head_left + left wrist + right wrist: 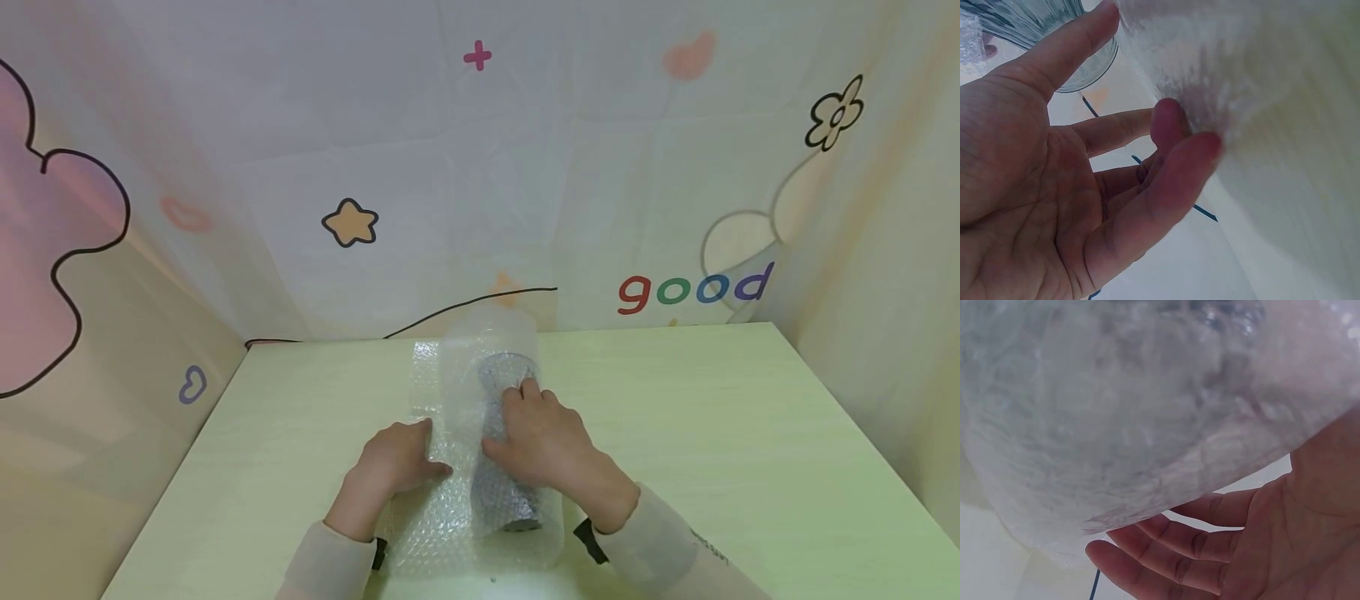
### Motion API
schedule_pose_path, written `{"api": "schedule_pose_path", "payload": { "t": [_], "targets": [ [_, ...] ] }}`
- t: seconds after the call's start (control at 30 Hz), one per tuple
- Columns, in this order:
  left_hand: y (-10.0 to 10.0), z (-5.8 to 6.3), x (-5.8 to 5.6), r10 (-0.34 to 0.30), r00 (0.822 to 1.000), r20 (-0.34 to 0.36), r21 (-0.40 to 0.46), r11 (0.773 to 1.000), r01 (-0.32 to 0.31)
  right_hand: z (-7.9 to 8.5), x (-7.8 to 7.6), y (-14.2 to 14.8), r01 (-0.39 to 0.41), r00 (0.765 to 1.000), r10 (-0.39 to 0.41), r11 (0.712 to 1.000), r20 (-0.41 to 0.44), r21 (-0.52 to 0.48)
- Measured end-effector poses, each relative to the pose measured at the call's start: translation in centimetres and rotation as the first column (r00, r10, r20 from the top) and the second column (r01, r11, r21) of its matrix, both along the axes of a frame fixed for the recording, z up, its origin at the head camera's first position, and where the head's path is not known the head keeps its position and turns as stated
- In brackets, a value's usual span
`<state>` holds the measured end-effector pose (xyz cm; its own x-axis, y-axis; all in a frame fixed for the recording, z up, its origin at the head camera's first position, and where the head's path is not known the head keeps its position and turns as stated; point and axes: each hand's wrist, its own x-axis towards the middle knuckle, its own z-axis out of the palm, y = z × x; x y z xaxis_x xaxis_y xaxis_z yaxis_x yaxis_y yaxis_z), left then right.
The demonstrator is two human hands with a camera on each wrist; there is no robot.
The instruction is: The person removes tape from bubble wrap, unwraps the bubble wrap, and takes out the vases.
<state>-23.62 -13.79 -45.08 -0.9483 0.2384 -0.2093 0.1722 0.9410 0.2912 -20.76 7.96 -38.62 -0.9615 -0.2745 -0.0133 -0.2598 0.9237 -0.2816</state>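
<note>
A grey-blue glass vase (495, 496) with a flared end lies lengthwise on the table, covered by clear bubble wrap (427, 525). Its rim and ribbed glass (1088, 65) also show at the top left of the left wrist view. My right hand (540, 437) grips the covered vase around its middle, thumb to the left side and fingers over the top. On the loose wrap to the left, my left hand (397, 454) rests with thumb and fingers apart, fingertips touching the film. Wrap hides much of the right hand's contact in the right wrist view.
The pale green table (712, 417) extends to both sides of the wrap. Behind it hangs a printed curtain (420, 150), which also runs along the left and right sides. The far end of the wrap rises near the table's back edge.
</note>
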Motion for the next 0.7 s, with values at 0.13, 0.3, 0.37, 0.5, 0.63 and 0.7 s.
{"api": "schedule_pose_path", "payload": {
  "t": [0.13,0.3,0.37,0.5,0.63,0.7],
  "targets": [
    [0.00,-0.02,-0.03,0.001,1.000,0.000,-0.001,1.000,-0.001,0.19,0.14,0.06,-0.003,1.000,0.003,1.000,0.000,-0.009],
    [0.02,-0.05,-0.05,0.006,1.000,0.004,0.000,1.000,-0.006,0.33,0.22,0.19,-0.004,1.000,0.004,1.000,0.003,-0.020],
    [0.03,-0.06,-0.04,0.009,1.000,0.005,0.001,1.000,-0.009,0.31,0.17,0.26,-0.002,1.000,0.002,1.000,0.007,-0.022],
    [0.04,-0.06,-0.02,0.012,1.000,0.006,0.001,1.000,-0.012,0.25,0.08,0.41,0.000,1.000,0.000,1.000,0.012,-0.025],
    [0.04,-0.07,-0.01,0.011,1.000,0.003,-0.002,1.000,-0.011,0.36,0.14,0.54,-0.003,1.000,0.003,0.999,0.018,-0.033],
    [0.02,-0.08,-0.01,0.011,1.000,0.001,-0.003,1.000,-0.011,0.46,0.15,0.64,-0.003,1.000,0.003,0.999,0.020,-0.035]
  ]
}}
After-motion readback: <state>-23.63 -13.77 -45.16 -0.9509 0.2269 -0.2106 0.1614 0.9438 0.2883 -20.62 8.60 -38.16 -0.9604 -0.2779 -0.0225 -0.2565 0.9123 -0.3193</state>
